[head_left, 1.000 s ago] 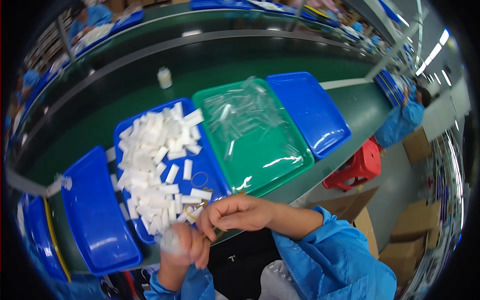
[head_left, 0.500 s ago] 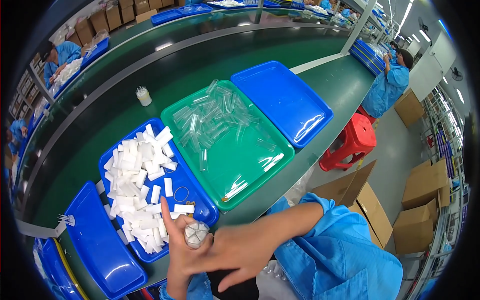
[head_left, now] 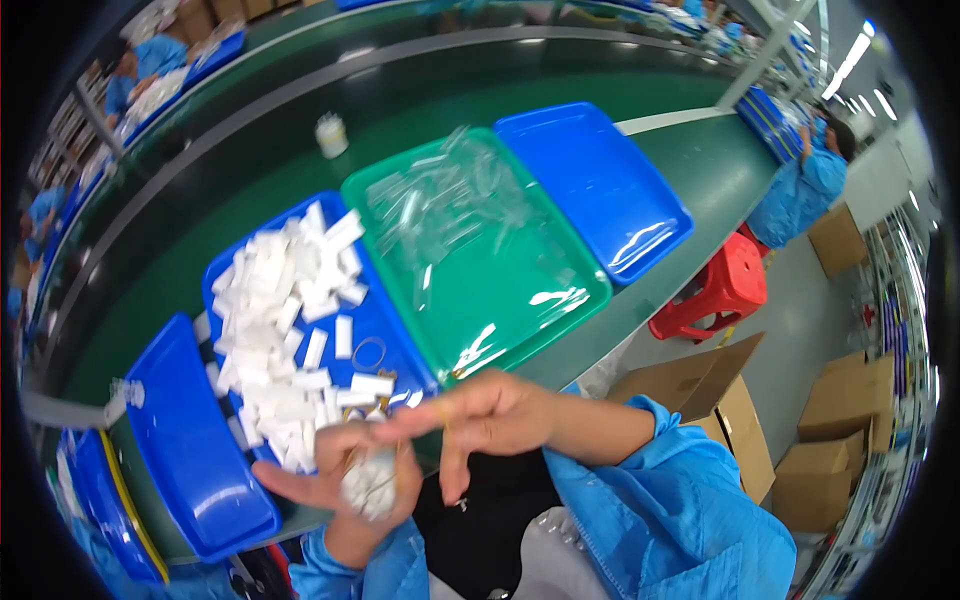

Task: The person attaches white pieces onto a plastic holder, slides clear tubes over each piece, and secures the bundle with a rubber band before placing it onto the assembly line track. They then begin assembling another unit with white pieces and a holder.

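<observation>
My left hand (head_left: 332,462) is wrapped round a round bundle of white pieces (head_left: 369,487), its end facing up and its index finger stretched out to the left. Thin lines cross the bundle's end, too blurred to name. My right hand (head_left: 500,415) reaches over from the right. Its fingers extend to the left hand's fingertips, with the thumb apart and pointing down; no object shows clearly in it. Just beyond the hands, a blue tray (head_left: 395,345) bears a heap of short white pieces (head_left: 265,330) and a loose rubber band (head_left: 369,352).
A green tray (head_left: 500,325) holds clear plastic tubes (head_left: 450,195). Blue trays (head_left: 600,190) (head_left: 195,440) flank the pair. A white bundle (head_left: 331,135) stands on the green belt. At right are a red stool (head_left: 735,275), cardboard boxes (head_left: 735,425) and a co-worker in blue (head_left: 805,190).
My right hand has moved up and off the bundle, its fingers straightening. My left hand has shifted slightly down and left, its index finger swinging to the left. The view has shifted.
</observation>
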The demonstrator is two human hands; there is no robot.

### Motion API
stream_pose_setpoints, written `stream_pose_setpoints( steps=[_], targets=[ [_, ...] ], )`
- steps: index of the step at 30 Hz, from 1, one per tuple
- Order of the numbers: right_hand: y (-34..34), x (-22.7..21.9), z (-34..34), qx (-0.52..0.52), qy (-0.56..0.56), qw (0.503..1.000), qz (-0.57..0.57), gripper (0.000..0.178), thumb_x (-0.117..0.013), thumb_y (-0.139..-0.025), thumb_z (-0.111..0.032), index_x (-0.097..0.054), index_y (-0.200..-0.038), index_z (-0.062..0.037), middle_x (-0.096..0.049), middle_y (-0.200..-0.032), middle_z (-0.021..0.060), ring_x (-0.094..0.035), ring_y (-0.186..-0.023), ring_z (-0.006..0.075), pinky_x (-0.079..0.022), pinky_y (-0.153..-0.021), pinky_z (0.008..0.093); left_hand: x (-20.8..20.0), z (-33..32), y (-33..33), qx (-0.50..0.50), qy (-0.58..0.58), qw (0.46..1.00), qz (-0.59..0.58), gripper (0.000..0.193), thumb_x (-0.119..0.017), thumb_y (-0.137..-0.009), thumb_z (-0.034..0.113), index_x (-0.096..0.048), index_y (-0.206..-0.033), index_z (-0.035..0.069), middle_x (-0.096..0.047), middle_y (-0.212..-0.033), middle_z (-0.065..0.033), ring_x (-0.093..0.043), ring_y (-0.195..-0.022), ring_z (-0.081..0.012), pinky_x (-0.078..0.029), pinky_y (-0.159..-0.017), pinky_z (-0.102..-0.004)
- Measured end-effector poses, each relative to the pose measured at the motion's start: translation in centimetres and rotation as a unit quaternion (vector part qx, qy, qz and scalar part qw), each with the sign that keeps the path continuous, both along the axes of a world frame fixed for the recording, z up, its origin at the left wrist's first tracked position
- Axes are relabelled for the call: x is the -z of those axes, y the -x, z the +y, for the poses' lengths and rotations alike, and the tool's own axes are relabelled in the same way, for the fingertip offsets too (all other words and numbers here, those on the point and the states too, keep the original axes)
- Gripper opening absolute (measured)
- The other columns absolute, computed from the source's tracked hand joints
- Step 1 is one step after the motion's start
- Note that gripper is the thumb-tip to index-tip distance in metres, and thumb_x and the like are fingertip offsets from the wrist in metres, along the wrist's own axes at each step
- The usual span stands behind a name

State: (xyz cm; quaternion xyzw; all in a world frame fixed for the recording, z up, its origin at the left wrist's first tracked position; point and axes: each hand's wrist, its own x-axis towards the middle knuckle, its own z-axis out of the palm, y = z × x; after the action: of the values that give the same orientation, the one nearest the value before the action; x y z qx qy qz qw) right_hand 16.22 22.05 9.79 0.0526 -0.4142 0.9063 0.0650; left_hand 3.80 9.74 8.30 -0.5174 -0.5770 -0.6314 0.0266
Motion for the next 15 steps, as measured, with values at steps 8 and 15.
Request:
stream_pose_setpoints(
  steps=[8,15],
  targets=[
    [1.7,-0.5,2.4,0.081,-0.277,0.949,-0.128,0.067,-0.082,-0.058,-0.015,-0.057,-0.12,-0.0068,-0.066,-0.093,0.0115,-0.066,-0.07,0.014,-0.053,-0.06,0.022,2.3,0.9,0.9,0.0,0.197,0.972,0.127,0.095,-0.075,-0.065,0.005,-0.01,-0.134,-0.004,-0.054,-0.089,-0.0153,-0.058,-0.074,-0.0303,-0.048,-0.065,-0.036],
    [1.6,-1.2,1.5,0.191,-0.496,0.829,-0.174,0.05,-0.079,-0.059,-0.015,-0.065,-0.106,-0.0082,-0.066,-0.082,0.0089,-0.064,-0.064,0.015,-0.051,-0.057,0.0241,2.2,1.3,0.8,0.052,0.197,0.969,0.143,0.1,-0.072,-0.064,0.001,-0.005,-0.138,-0.004,-0.053,-0.096,-0.0202,-0.058,-0.077,-0.0327,-0.05,-0.062,-0.037]
  ],
)
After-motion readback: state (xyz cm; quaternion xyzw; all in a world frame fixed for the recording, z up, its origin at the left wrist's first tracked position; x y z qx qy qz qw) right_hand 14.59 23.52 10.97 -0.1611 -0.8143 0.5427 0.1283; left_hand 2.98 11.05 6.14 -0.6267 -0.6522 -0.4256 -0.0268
